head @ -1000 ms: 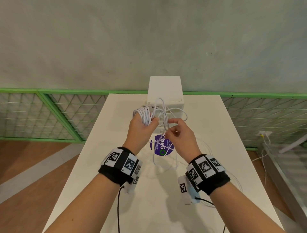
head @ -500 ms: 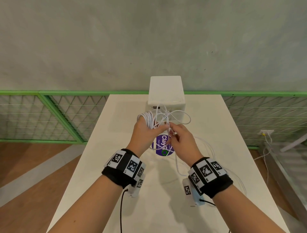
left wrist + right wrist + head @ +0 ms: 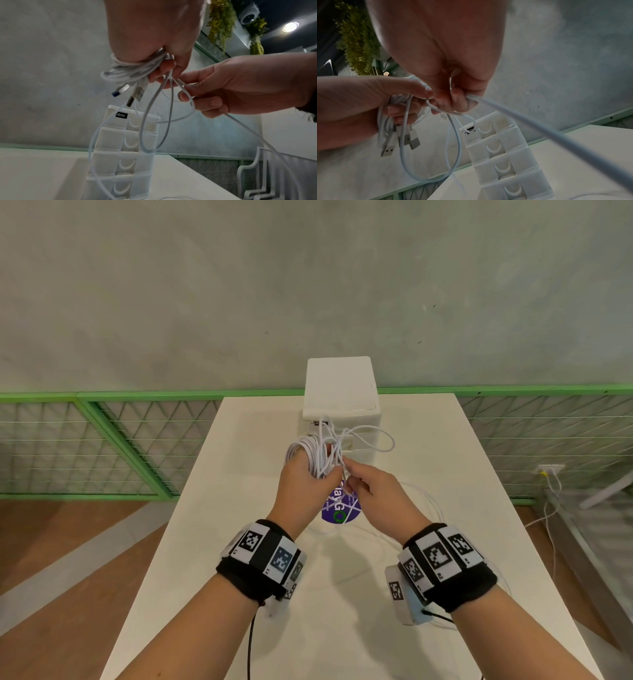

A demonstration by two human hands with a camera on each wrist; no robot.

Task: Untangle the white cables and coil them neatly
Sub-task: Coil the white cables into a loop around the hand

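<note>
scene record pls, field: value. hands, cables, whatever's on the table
left hand: grips coiled bundle of white cables, held above the table
USB plugs: hang below the bundle
right hand: pinches a loose strand beside the left fingers
loose loops: hang from both hands, in front of the drawer unit
slack cable: trails onto the table right of the hands
drawer unit: white, stacked drawers, at table's far edge
purple sticker: on white table, partly hidden by the hands

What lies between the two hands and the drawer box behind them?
Only loose white cable loops, hanging in the air from the left hand and right hand before the drawer box; the head view shows it.
</note>
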